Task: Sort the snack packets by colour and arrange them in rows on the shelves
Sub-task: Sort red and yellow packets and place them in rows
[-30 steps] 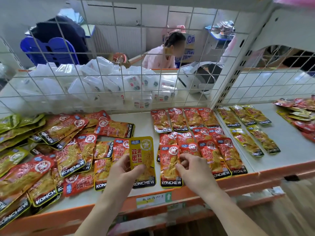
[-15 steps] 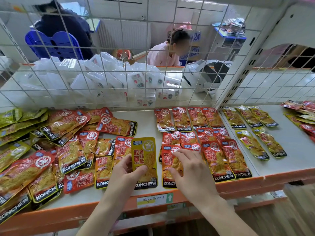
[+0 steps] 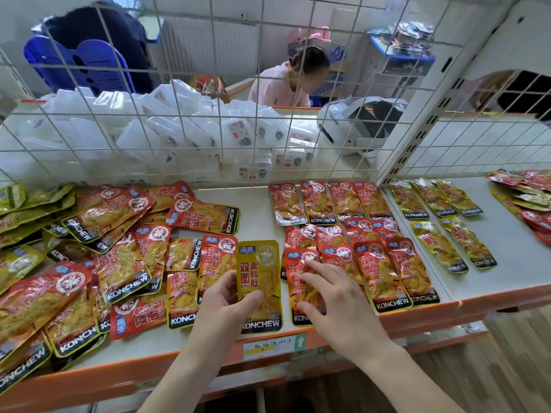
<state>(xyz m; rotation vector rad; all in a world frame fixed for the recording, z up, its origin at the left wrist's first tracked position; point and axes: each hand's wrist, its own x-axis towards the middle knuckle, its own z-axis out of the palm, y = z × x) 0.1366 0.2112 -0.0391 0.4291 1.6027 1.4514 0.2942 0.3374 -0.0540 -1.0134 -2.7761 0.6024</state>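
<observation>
My left hand pinches a yellow snack packet by its lower left, thumb across its front, holding it upright just above the shelf. My right hand lies with fingers spread flat on a red packet at the front left of the red rows. Those red rows run back to the wire mesh. On the right shelf section lie rows of yellow packets. A loose heap of red packets covers the left of the shelf.
Green packets lie at the far left, and a mixed pile at the far right. A white wire mesh backs the shelf, with white boxes and a seated person behind it. The orange shelf lip runs along the front.
My right hand has slid forward and flattened on the front red packet, pushing it up against the row. My left hand keeps the yellow packet almost where it was.
</observation>
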